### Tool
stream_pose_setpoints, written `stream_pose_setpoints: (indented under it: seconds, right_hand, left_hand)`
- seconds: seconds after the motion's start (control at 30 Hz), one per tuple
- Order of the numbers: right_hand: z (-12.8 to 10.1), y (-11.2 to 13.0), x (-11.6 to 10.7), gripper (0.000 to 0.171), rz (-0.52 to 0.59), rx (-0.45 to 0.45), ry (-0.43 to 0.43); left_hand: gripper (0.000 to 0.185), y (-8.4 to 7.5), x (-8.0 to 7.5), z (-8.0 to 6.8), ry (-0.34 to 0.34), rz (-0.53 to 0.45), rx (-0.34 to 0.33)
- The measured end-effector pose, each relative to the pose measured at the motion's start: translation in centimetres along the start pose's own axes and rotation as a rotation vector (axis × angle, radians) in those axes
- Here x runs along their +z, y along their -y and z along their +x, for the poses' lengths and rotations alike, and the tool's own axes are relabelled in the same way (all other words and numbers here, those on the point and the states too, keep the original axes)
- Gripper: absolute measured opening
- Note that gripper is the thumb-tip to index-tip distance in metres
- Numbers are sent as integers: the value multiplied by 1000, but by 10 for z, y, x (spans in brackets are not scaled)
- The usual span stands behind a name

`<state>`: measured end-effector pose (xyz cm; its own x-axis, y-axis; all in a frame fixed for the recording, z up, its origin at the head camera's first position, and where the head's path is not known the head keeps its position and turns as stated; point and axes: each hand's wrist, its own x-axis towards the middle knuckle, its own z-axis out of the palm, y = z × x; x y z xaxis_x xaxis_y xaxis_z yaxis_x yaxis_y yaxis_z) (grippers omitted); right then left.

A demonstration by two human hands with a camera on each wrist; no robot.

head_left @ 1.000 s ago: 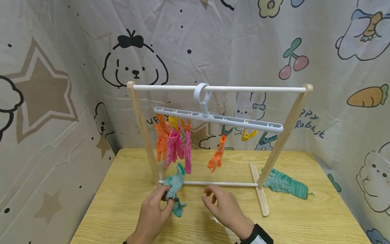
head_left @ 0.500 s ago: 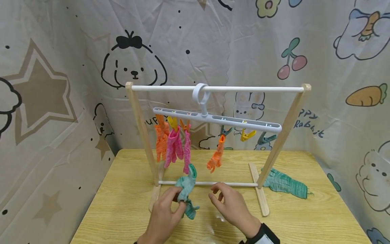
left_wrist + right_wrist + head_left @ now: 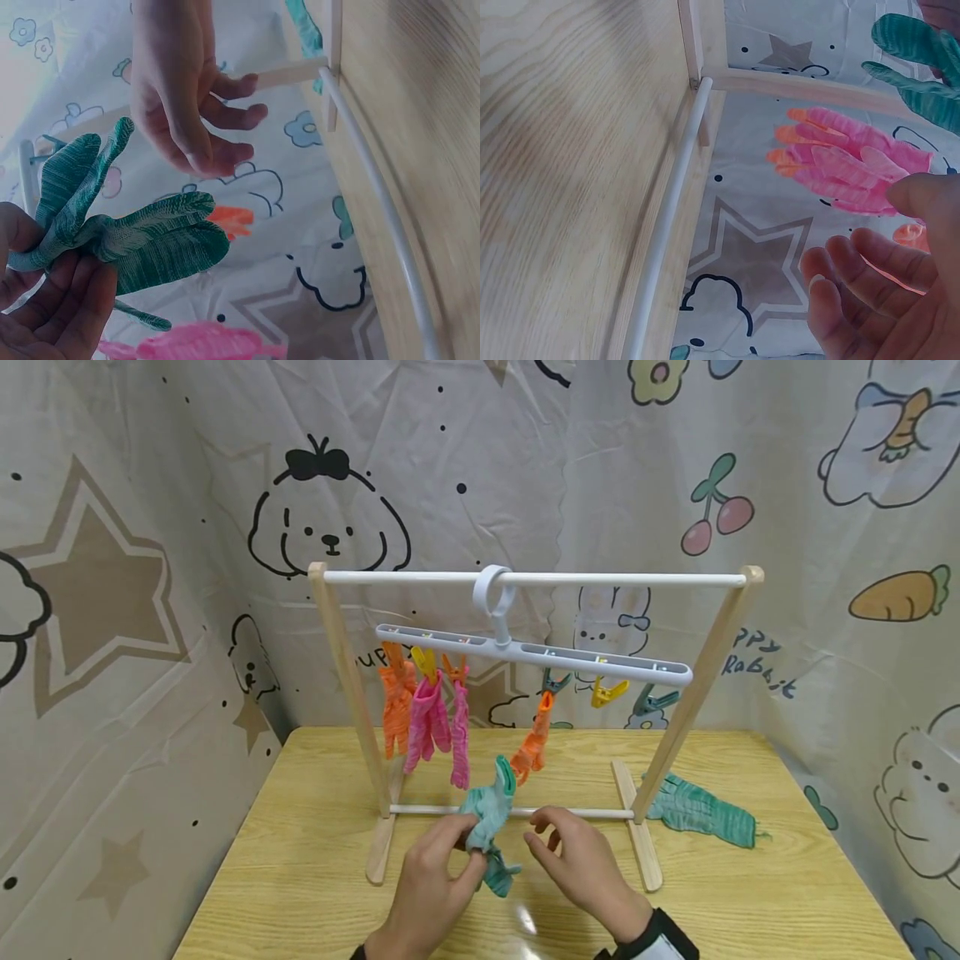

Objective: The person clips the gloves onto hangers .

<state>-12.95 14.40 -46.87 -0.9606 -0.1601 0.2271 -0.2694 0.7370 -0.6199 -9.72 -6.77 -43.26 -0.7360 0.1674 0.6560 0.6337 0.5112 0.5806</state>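
My left hand (image 3: 435,881) pinches a crumpled green knit glove (image 3: 489,814) between thumb and fingers, in front of the rack's lower bar. In the left wrist view the glove's fingers (image 3: 169,247) splay out beyond my grip. To the right of it, apart from the glove, my right hand (image 3: 585,860) hovers with fingers loosely bent and nothing in them. Above, a grey clip hanger (image 3: 600,662) carries an orange glove (image 3: 397,710), two pink gloves (image 3: 429,718) and, farther right, another orange glove (image 3: 534,739). A yellow clip (image 3: 609,693) and a grey-blue clip (image 3: 654,700) hang with nothing in them.
A wooden rack with a white top bar (image 3: 637,580) and a lower bar (image 3: 577,813) stands on the wood-grain table (image 3: 300,893). Another green glove (image 3: 705,810) lies by its right foot (image 3: 647,856). A printed curtain (image 3: 465,527) closes off the back and sides.
My left hand has carried the green glove rightward, closer to the middle. My right hand has shifted slightly right, still holding nothing. The hanging gloves stay as they were.
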Motion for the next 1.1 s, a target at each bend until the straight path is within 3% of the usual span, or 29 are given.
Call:
stream_pose_setpoints:
  seconds: [0.63, 1.1]
  right_hand:
    - [3, -11, -13, 12, 21, -5, -24]
    - [4, -19, -23, 14, 64, 9, -85]
  left_hand:
    - [28, -18, 25, 11, 95, -83, 49]
    - [23, -22, 40, 24, 136, -72, 12]
